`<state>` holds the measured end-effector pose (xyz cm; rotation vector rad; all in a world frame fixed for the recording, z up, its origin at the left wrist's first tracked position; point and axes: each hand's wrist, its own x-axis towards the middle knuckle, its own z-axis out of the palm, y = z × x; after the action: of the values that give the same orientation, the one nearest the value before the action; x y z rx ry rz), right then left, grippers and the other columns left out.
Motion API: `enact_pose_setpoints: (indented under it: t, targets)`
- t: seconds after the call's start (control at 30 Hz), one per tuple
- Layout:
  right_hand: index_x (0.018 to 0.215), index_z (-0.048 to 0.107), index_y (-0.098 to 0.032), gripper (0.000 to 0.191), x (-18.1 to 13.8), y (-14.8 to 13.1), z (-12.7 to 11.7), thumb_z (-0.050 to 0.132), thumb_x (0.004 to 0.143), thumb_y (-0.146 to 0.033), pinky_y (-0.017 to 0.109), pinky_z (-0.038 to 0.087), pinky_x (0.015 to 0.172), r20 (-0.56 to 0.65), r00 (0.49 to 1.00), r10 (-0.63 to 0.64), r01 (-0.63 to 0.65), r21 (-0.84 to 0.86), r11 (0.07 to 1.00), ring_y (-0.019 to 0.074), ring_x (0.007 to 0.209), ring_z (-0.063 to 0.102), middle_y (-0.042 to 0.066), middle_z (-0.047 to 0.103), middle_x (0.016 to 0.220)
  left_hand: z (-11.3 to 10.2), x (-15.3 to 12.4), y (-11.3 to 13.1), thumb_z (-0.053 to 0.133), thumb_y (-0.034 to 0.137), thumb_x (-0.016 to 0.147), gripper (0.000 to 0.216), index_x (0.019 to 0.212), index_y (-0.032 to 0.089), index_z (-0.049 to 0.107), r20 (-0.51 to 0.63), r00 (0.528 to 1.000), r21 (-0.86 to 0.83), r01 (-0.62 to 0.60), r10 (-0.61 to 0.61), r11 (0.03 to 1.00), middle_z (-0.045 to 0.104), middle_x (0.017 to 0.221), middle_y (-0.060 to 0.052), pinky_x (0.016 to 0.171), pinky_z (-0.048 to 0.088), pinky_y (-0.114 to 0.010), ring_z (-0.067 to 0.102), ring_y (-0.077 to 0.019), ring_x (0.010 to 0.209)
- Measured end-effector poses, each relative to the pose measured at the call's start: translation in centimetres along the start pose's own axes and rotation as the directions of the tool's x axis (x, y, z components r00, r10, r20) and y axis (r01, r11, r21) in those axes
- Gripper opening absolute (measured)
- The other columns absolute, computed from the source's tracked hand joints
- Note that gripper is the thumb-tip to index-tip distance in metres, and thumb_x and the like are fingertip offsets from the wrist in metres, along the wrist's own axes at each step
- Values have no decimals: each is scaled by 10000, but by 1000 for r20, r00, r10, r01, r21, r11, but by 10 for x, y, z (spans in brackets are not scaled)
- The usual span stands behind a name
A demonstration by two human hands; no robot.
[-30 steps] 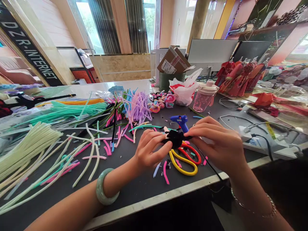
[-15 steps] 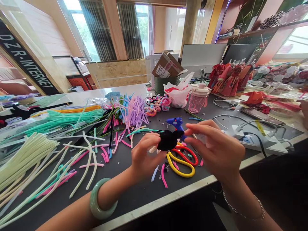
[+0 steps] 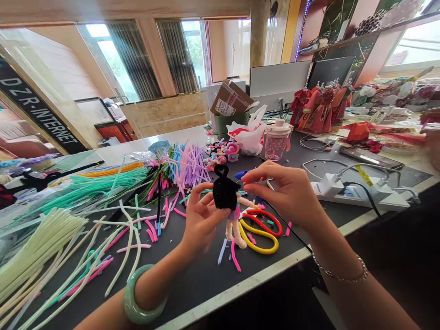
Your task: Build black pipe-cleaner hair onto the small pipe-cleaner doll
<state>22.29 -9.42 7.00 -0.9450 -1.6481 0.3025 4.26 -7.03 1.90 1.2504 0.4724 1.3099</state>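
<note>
My left hand [image 3: 202,224] grips a pipe-cleaner doll [image 3: 233,220] upright by its fuzzy black top, with pale legs and a pink middle hanging below. My right hand [image 3: 282,192] is beside the doll's upper right, fingertips close to the black part, with nothing visible in it. Behind those fingers, a blue hot glue gun [image 3: 241,174] is mostly hidden. Below the doll, scissors with red and yellow handles [image 3: 261,233] lie on the dark tabletop [image 3: 202,279], among short pipe-cleaner pieces [image 3: 234,254].
Bundles of pipe cleaners [image 3: 44,247] cover the table's left side. A white power strip [image 3: 347,190] with cables lies right. Behind stand a pink bottle [image 3: 277,140], a white plastic bag [image 3: 249,135] and red doll outfits [image 3: 318,110]. Another person's hand [image 3: 432,142] shows at far right.
The doll has been raised upright in my left hand, showing its legs. My right hand has moved off it to the right. The view has tilted upward.
</note>
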Motion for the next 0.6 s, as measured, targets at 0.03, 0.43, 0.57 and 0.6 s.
enact_pose_setpoints:
  t: [0.03, 0.43, 0.57, 0.6]
  targets:
    - [798, 737, -226, 48, 0, -1, 1, 700, 770, -216, 297, 491, 659, 8, 1000, 2, -2, -6, 1000, 148, 689, 615, 5, 711, 746, 0, 0, 0, 819, 190, 643, 513, 1022, 285, 487, -7, 1000, -7, 7, -7, 1000, 696, 872, 40, 744, 544, -282, 685, -140, 804]
    - [721, 704, -207, 95, -1, -3, 8, 642, 786, -177, 244, 447, 609, 40, 999, -17, 21, -128, 992, 118, 635, 566, -11, 682, 675, -1, 0, -2, 791, 186, 687, 493, 1047, 320, 482, 24, 999, -10, 30, -29, 1000, 681, 888, 68, 738, 538, -261, 673, -117, 804]
    - [709, 701, -198, 106, -6, -3, 15, 622, 779, -206, 249, 441, 596, 0, 995, 98, -98, -46, 994, 117, 612, 569, -11, 675, 652, -3, -1, -5, 795, 207, 693, 490, 1056, 337, 493, 44, 999, -48, 34, -32, 998, 683, 908, 67, 728, 539, -255, 671, -112, 806]
    - [696, 697, -193, 115, -6, -3, 17, 617, 775, -215, 252, 440, 592, -8, 991, 136, -136, -7, 991, 116, 602, 567, -10, 670, 637, -3, -1, -5, 795, 212, 695, 491, 1061, 339, 493, 46, 998, -44, 34, -32, 998, 683, 917, 64, 725, 539, -257, 670, -114, 808]
